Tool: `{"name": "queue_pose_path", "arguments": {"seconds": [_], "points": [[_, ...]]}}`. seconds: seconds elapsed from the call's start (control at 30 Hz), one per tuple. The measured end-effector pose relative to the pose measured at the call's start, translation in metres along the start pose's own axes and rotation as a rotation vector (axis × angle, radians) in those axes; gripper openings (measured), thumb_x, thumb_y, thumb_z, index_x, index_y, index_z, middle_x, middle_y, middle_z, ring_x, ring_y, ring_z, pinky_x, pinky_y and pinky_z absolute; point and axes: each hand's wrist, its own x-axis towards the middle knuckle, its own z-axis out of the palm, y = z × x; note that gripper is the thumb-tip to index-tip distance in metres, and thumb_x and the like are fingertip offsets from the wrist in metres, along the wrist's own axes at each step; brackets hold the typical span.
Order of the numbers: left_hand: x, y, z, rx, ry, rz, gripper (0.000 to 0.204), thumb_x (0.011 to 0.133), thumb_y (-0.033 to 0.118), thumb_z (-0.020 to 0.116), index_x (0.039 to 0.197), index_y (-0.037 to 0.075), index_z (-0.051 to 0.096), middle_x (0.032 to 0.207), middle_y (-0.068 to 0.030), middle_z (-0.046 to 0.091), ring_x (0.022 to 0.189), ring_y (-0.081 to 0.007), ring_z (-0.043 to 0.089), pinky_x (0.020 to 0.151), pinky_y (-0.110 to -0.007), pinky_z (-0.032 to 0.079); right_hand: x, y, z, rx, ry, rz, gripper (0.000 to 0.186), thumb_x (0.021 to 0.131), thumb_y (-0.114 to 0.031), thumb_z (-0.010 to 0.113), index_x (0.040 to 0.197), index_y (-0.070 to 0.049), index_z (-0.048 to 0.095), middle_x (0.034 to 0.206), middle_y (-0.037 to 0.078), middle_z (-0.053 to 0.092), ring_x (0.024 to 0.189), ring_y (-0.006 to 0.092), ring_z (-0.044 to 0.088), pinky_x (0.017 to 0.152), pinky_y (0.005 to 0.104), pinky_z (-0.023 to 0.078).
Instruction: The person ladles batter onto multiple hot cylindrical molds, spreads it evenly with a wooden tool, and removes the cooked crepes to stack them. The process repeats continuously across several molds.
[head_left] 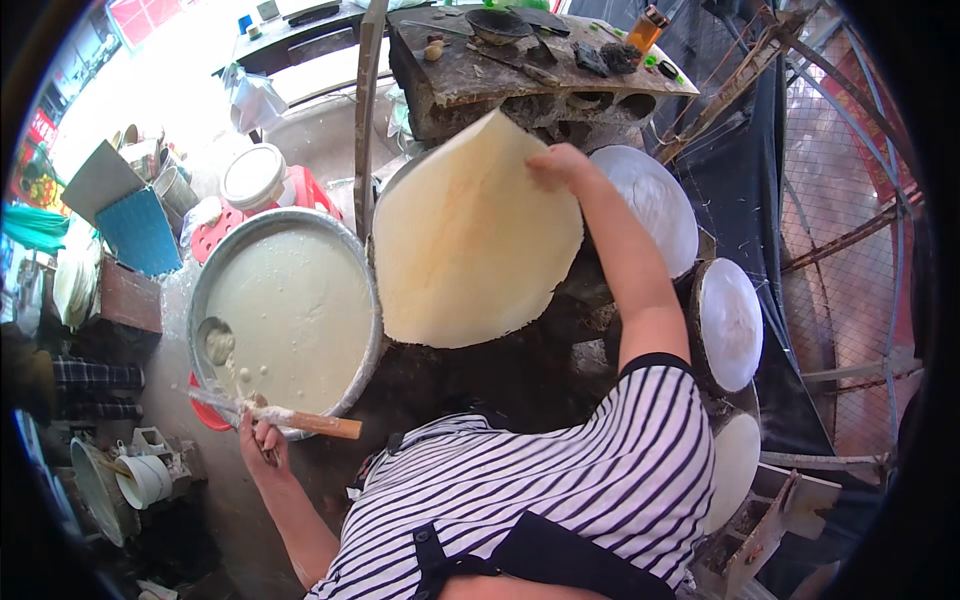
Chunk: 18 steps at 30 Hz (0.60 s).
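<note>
Pinching the edge of 1 large, thin, pale sheet [470, 240] with the right hand [560, 168], upper centre of the frame. Curling the left hand [264, 442] around 1 wooden-handled tool [322, 426], lower left, beside 1 tub [375, 340] of pale batter [300, 300].

A dark table [445, 78] stands between a post [367, 120] and wire mesh [825, 235].

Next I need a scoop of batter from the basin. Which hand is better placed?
Left, I'd say: the left hand is by the near rim of the batter basin, close to the ladle. The right hand grips the large pancake's edge, away from the basin.
</note>
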Motion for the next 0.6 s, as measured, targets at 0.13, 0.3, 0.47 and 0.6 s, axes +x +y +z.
{"name": "queue_pose_path", "arguments": {"seconds": [0.13,0.3,0.47,0.6], "points": [[0.011,-0.005,-0.006,-0.010,-0.067,0.046,0.017,0.094,0.011,0.045,0.106,0.000,0.044,0.101,-0.0133,0.057,0.045,-0.0054,0.035,0.032,-0.018,0.033,0.069,0.059,0.023,-0.327,0.116,-0.044,0.031,0.075,-0.030,0.062,0.079,0.000,0.068,0.078,0.012,0.067,0.062,0.0241,0.064,0.059,0.0344,0.051],[0.019,-0.027,0.009,-0.020,-0.046,0.049,0.023,0.094,0.010,0.044,0.114,-0.001,0.041,0.108,-0.0167,0.055,0.047,-0.0040,0.037,0.033,-0.017,0.031,0.064,0.047,0.040,-0.660,0.444,-0.211,0.036,0.074,-0.036,0.058,0.093,-0.008,0.069,0.093,0.018,0.066,0.090,0.0308,0.062,0.083,0.0411,0.045],[0.026,-0.046,0.023,-0.091,-0.087,-0.048,0.021,0.093,0.009,0.043,0.112,-0.001,0.043,0.105,-0.0161,0.055,0.047,-0.0048,0.037,0.034,-0.017,0.031,0.064,0.051,0.043,-0.701,0.496,-0.141,0.033,0.075,-0.036,0.056,0.097,-0.014,0.069,0.099,0.018,0.064,0.099,0.0308,0.059,0.091,0.0431,0.038],[0.025,-0.048,0.031,-0.068,-0.016,-0.004,0.016,0.094,0.009,0.043,0.106,-0.001,0.045,0.097,-0.0130,0.055,0.047,-0.0049,0.036,0.033,-0.017,0.031,0.053,0.041,0.037,-0.533,0.361,-0.073,0.040,0.075,-0.031,0.058,0.110,-0.011,0.061,0.102,0.017,0.063,0.099,0.0349,0.058,0.086,0.0445,0.042]]}}
